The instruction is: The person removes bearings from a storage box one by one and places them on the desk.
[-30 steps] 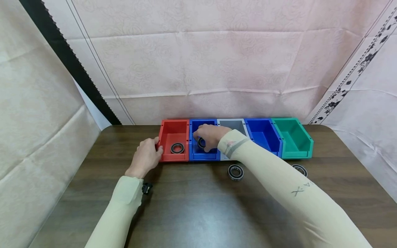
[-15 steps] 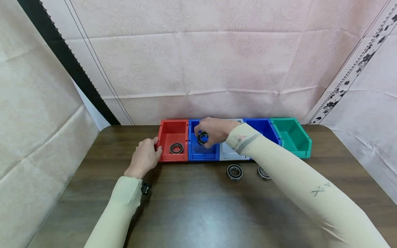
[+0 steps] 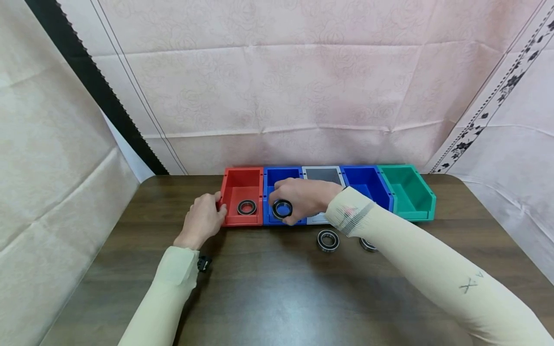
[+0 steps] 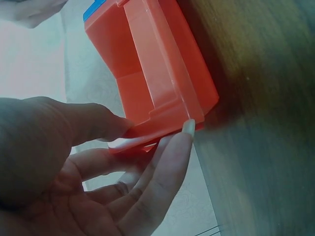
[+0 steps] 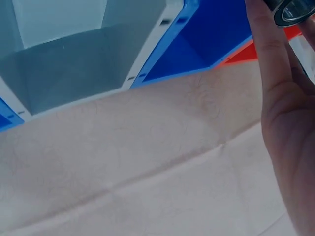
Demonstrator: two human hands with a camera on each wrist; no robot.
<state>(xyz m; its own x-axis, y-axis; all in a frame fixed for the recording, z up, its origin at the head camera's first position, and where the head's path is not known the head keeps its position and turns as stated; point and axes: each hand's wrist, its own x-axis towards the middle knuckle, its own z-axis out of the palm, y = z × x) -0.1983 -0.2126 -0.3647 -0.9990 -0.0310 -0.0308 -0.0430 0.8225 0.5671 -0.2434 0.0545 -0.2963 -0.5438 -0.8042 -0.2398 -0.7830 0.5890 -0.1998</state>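
Observation:
My right hand [image 3: 303, 198] holds a bearing [image 3: 282, 209] between thumb and fingers, over the front part of the left blue bin [image 3: 270, 176]. In the right wrist view that bearing [image 5: 294, 11] shows as a dark ring with a bright bore at the top right corner. My left hand [image 3: 202, 218] grips the side wall of the red bin [image 3: 231, 180]. Thumb and fingers pinch the red bin's rim [image 4: 162, 135] in the left wrist view. Another bearing [image 3: 246, 207] lies inside the red bin.
Right of the left blue bin stand a grey bin [image 3: 322, 173], a second blue bin [image 3: 368, 181] and a green bin [image 3: 409, 192]. A bearing [image 3: 328, 240] lies on the wooden table [image 3: 277, 298]; another bearing [image 3: 367, 245] is partly under my right sleeve. A cloth hangs behind.
The right hand first lifted slightly with its bearing, then came nearer to me, toward the left blue bin's front. My forearm swung right, uncovering one table bearing and covering another. The left hand stayed put.

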